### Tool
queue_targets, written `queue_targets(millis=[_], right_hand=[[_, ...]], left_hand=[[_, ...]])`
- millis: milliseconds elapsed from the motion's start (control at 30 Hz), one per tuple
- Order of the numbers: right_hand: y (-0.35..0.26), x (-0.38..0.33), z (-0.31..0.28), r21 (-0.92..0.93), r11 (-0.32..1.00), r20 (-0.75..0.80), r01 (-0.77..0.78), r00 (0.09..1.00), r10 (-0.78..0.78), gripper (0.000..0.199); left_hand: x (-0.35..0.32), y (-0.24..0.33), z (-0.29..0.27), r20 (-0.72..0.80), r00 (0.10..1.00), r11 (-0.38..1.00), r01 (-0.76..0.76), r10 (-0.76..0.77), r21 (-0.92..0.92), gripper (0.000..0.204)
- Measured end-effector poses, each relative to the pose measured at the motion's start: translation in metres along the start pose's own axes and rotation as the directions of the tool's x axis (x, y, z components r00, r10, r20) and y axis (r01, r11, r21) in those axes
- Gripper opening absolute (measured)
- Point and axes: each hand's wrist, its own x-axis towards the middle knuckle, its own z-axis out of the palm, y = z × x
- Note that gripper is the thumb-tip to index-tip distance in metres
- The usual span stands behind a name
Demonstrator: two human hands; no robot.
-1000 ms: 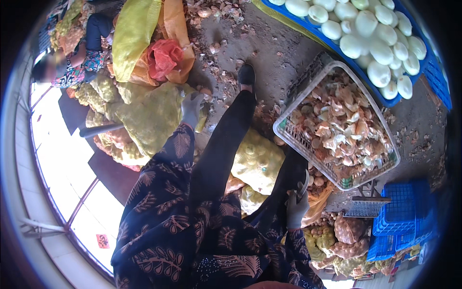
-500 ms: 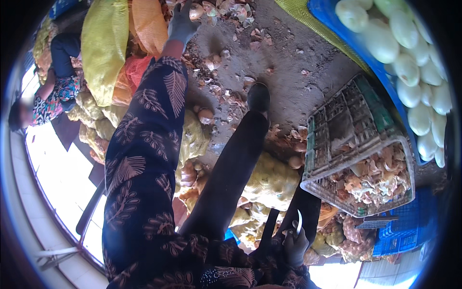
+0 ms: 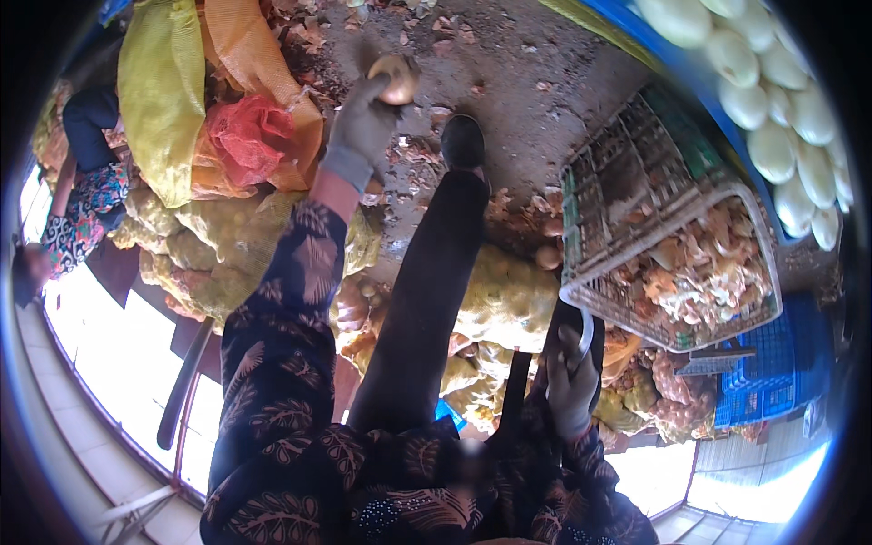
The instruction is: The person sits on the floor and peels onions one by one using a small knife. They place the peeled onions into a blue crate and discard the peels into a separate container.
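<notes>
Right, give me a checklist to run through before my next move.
1. Onion in the left hand: ok, held at the fingers.
2. Firmness of that grip: cannot tell, the hand is blurred.
3. Curved blade in the right hand: ok.
4. Blade clear of the left hand: ok, the hands are well apart.
5. Floor near the black shoe free of scraps: not ok, loose skins lie beside it.
6. Room left in the crate: cannot tell; skins are in it, but their depth is hidden.
</notes>
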Motion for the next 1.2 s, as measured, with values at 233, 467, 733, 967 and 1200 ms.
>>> queue_targets(millis=[233, 467, 733, 967, 1200], right_hand=[[-0.087, 0.044, -0.023, 0.268, 0.933, -0.041, 0.242, 0.970, -0.240, 0.037], [-0.083, 0.017, -0.072, 0.250, 0.929, 0.098, 0.274, 0.947, -0.305, 0.026], [-0.052, -0.057, -0.128, 0.752, 0.655, 0.020, 0.076, 0.990, -0.138, 0.014], [-0.003, -0.080, -0.151, -0.326, 0.577, -0.416, 0.749, 0.434, -0.799, 0.035], [0.005, -0.107, -0.166, -0.514, 0.502, -0.258, 0.695, 0.433, -0.864, 0.051]], left_hand=[[-0.162, -0.040, 0.143, 0.295, 0.942, 0.968, 0.210, -0.162, -0.140, 0.059], [-0.264, -0.047, 0.253, 0.259, 0.893, 0.912, 0.292, -0.367, 0.288, 0.064], [-0.338, -0.071, 0.312, 0.291, 0.873, 0.917, 0.346, -0.392, 0.198, 0.062], [-0.353, -0.067, 0.350, 0.233, 0.934, 0.946, 0.216, -0.272, 0.242, 0.050], [-0.379, -0.075, 0.388, 0.269, 0.937, 0.944, 0.138, -0.222, 0.300, 0.044]])
